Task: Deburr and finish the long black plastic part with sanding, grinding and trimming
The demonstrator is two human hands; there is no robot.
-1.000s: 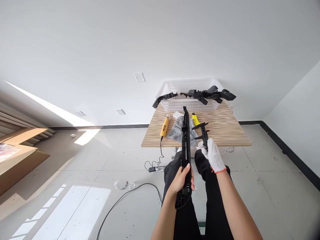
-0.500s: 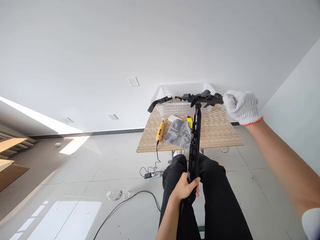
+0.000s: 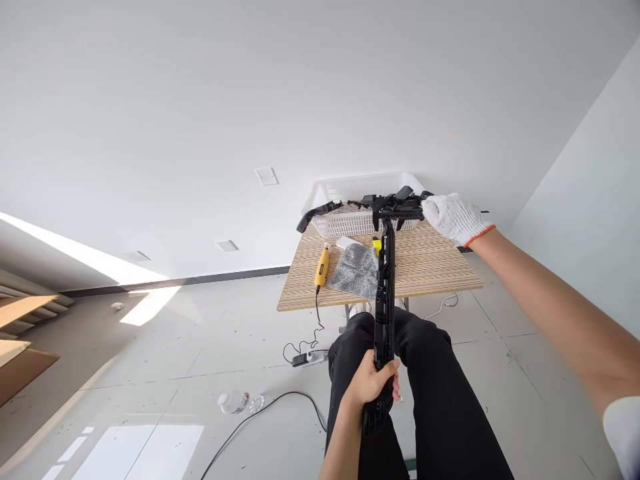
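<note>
My bare left hand [image 3: 374, 385] is wrapped round the lower end of a long black ribbed plastic part [image 3: 385, 293], held upright over my knees. In a white knit glove, my right hand [image 3: 453, 217] grips a black caliper [image 3: 409, 215], whose thin end sticks out past the glove. The caliper's jaws point down at the top end of the plastic part; whether they touch it I cannot tell. Behind them, more black plastic parts [image 3: 320, 212] lie across a white basket [image 3: 345, 229].
On the wooden table [image 3: 430, 267] lie a yellow corded rotary tool [image 3: 323, 267], a grey cloth [image 3: 355, 270], a white flat object [image 3: 347, 242] and a yellow object [image 3: 377, 245]. A power strip [image 3: 309, 359], cable and plastic bottle [image 3: 233, 402] are on the floor. Cardboard [image 3: 25, 353] stands left.
My right hand has moved left and slightly down with the caliper, bringing its jaws over the top of the plastic part. My left hand keeps its grip. The view has shifted slightly.
</note>
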